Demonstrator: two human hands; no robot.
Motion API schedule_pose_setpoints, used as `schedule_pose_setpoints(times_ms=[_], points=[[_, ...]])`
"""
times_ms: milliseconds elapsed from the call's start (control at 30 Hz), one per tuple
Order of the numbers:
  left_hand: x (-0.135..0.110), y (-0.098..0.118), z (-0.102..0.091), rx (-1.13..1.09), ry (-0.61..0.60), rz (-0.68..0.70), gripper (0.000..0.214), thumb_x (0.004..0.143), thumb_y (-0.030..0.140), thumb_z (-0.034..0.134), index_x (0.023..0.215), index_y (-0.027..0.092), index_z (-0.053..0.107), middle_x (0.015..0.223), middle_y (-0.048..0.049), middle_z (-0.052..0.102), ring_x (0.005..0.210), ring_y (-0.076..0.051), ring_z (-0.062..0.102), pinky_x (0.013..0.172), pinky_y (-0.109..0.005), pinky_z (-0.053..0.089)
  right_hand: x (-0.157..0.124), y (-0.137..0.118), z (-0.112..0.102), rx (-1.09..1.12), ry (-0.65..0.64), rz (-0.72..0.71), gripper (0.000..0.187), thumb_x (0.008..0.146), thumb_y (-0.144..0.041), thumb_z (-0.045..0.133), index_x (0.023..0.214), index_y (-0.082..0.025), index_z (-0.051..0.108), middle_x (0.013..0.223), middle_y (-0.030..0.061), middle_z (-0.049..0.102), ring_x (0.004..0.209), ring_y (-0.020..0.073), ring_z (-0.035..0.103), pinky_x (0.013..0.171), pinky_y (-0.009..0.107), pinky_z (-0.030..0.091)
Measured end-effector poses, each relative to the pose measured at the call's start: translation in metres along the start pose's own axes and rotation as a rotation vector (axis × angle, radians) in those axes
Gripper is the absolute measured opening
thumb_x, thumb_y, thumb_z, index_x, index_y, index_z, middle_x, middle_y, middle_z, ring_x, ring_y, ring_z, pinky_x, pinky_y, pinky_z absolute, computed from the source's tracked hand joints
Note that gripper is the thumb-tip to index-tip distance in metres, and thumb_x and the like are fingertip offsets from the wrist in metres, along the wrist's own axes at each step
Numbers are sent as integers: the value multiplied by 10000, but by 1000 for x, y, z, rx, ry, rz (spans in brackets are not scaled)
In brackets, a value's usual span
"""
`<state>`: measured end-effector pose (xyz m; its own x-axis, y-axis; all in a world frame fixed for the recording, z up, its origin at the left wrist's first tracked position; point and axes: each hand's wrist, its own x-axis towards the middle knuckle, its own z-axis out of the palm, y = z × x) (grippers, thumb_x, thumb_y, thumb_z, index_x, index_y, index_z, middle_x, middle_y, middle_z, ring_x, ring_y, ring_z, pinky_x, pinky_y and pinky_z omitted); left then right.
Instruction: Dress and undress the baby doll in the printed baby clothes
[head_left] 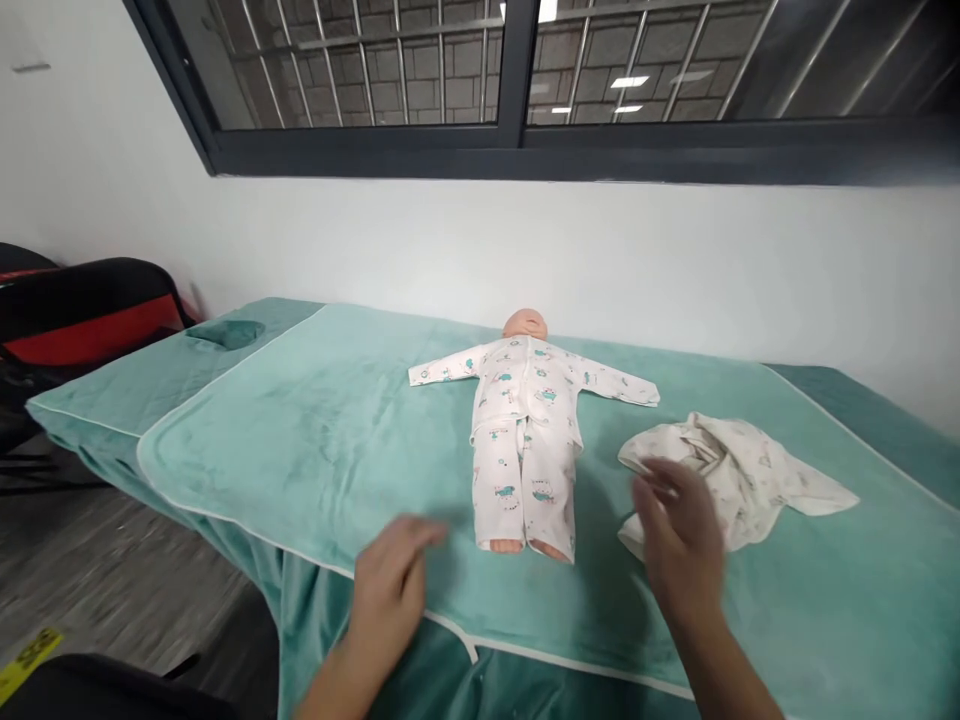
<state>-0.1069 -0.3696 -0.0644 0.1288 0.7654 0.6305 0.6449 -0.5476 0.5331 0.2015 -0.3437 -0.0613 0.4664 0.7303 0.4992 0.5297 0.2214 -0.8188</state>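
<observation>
A baby doll [526, 420] in white printed pyjamas lies on its back on a teal blanket [322, 430], arms spread, feet toward me. My left hand [391, 585] hovers over the blanket's near edge, left of the doll's feet, fingers stretched out, holding nothing. My right hand [679, 540] hangs in front of a crumpled white printed garment [739, 475] to the doll's right. Its fingers are apart and blurred by motion, and nothing shows in them.
The blanket covers a padded teal table [105, 385] against a white wall under a barred window [517, 70]. A black and red chair [82, 315] stands at the far left. Grey floor [112, 580] shows at the lower left.
</observation>
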Motion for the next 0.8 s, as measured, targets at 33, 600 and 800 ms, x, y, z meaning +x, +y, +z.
schedule_pose_setpoints(times_ms=[33, 600, 800], points=[[31, -3, 10, -14, 17, -11, 321, 857, 68, 408, 938, 207, 684, 909, -34, 725, 861, -163, 678, 804, -276, 544, 25, -10, 23, 47, -73, -15, 337, 876, -434, 576, 1137, -221, 592, 1132, 102, 617, 945, 237, 613, 831, 396, 504], [293, -97, 187, -298, -320, -42, 424, 943, 167, 360, 1242, 245, 651, 1383, 7, 598, 1310, -186, 489, 1150, -394, 352, 213, 6, 194, -263, -407, 125, 281, 837, -478, 569, 728, -218, 569, 661, -19, 593, 608, 154, 489, 602, 291, 343], [294, -95, 178, -345, -361, -83, 413, 973, 183, 345, 1230, 297, 648, 1388, 37, 587, 1315, -164, 483, 1146, -381, 351, 214, 2, 198, -192, -366, 128, 289, 849, -468, 574, 757, -201, 637, 671, -6, 621, 604, 148, 505, 573, 275, 358]])
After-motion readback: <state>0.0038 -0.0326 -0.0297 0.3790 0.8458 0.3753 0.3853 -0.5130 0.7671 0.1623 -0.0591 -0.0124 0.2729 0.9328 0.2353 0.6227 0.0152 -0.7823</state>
